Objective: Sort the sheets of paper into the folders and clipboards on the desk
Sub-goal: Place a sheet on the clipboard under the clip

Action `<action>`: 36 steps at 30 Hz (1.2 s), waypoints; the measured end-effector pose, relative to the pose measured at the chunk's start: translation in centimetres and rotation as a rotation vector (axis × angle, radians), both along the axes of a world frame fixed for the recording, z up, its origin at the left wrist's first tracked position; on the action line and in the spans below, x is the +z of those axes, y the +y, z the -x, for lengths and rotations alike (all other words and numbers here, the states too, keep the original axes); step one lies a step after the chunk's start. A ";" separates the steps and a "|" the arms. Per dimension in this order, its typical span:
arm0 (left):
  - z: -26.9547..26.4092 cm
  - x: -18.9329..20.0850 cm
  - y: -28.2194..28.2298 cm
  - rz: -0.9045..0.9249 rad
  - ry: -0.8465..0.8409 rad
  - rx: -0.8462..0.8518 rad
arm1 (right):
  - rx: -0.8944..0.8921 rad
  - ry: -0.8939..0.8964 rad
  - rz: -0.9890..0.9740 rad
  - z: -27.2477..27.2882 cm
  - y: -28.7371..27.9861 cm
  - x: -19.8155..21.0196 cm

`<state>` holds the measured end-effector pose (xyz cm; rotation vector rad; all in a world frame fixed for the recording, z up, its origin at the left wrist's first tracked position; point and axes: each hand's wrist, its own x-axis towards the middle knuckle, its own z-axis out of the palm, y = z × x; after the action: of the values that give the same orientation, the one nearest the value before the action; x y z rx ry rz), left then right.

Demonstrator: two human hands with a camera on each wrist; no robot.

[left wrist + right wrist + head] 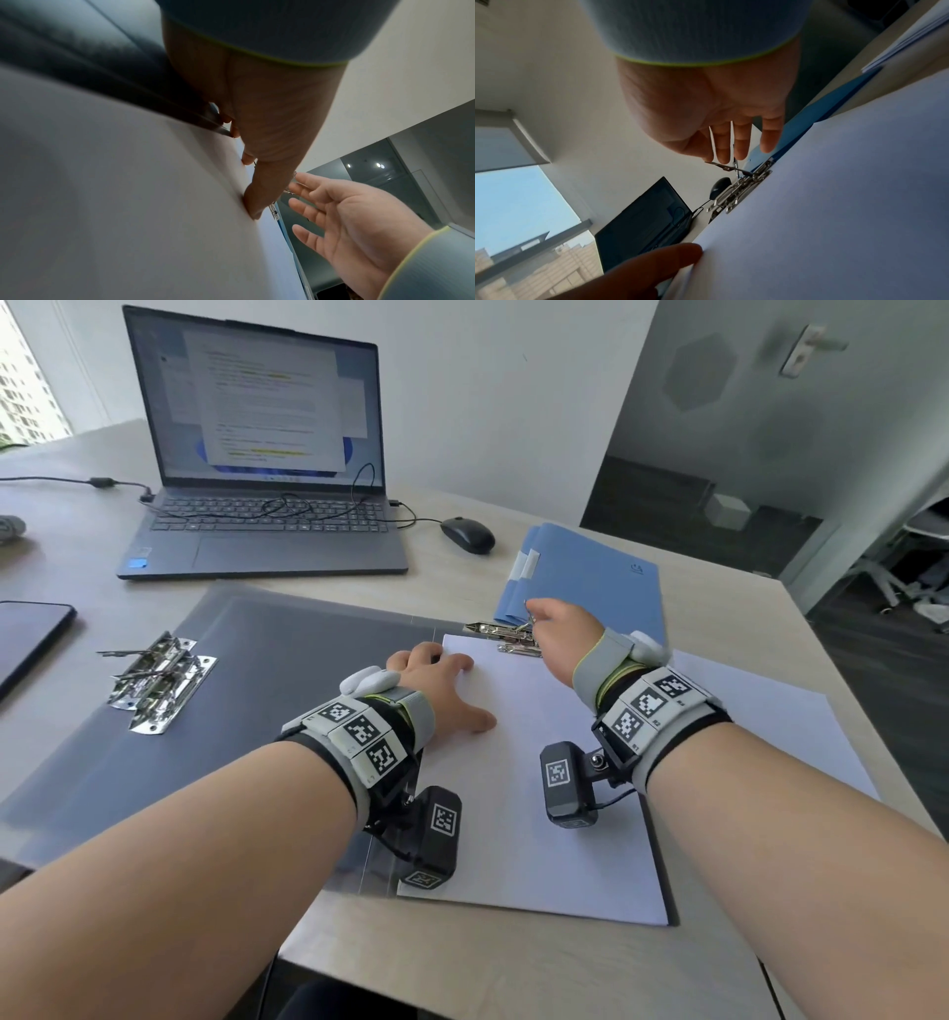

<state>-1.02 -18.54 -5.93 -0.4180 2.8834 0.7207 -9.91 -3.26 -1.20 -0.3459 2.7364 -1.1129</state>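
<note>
Left hand flat on sheet, long axis pointing away.

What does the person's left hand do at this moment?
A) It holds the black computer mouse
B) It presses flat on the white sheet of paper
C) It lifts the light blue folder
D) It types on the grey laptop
B: the left hand lies with straight fingers on the white sheet of paper.

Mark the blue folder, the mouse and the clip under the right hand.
Blue folder (590, 577): head view, on the bare front cover.
Mouse (467, 534): head view, on its top shell.
Clip (741, 189): right wrist view, on the metal plate at the sheet's top edge.
</note>
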 end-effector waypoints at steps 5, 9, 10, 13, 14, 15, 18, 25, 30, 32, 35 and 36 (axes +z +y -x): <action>0.0 0.0 0.0 -0.001 0.008 0.003 | 0.104 0.088 -0.220 0.4 -0.1 -0.2; -0.1 -0.1 0.0 -0.006 0.014 0.007 | 0.132 0.116 -0.344 0.6 -0.4 -0.1; -0.1 -0.1 0.1 -0.007 0.015 0.007 | 0.142 0.110 -0.363 0.6 -0.5 -0.2; -0.1 0.0 0.1 -0.005 0.010 0.003 | 0.182 0.102 -0.421 0.7 -0.6 -0.3; -0.1 0.0 0.1 -0.006 0.009 0.004 | 0.198 0.102 -0.445 0.7 -0.7 -0.3; -0.2 0.0 0.1 -0.007 0.009 0.006 | 0.210 0.107 -0.475 0.7 -0.8 -0.2; -0.2 0.0 0.2 -0.009 0.012 0.007 | 0.235 0.139 -0.598 0.6 -1.3 -0.3; -0.1 0.1 0.1 -0.003 0.011 0.006 | 0.283 0.132 -0.769 1.1 -2.7 0.2; -0.1 0.1 0.2 -0.006 0.007 0.004 | 0.291 0.078 -0.762 1.2 -2.7 -0.2; -0.1 0.1 0.2 -0.008 0.009 0.005 | 0.278 0.107 -0.724 1.0 -2.6 -0.5; -0.1 0.0 0.2 -0.006 0.009 0.000 | 0.299 0.139 -0.741 1.0 -2.2 -0.5; -0.1 0.0 0.2 -0.007 0.011 -0.001 | 0.285 0.145 -0.722 1.1 -2.0 -0.4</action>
<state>-0.91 -18.39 -5.96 -0.4136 2.8902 0.7354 -11.00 -5.25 -1.62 -0.6811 2.8511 -0.0054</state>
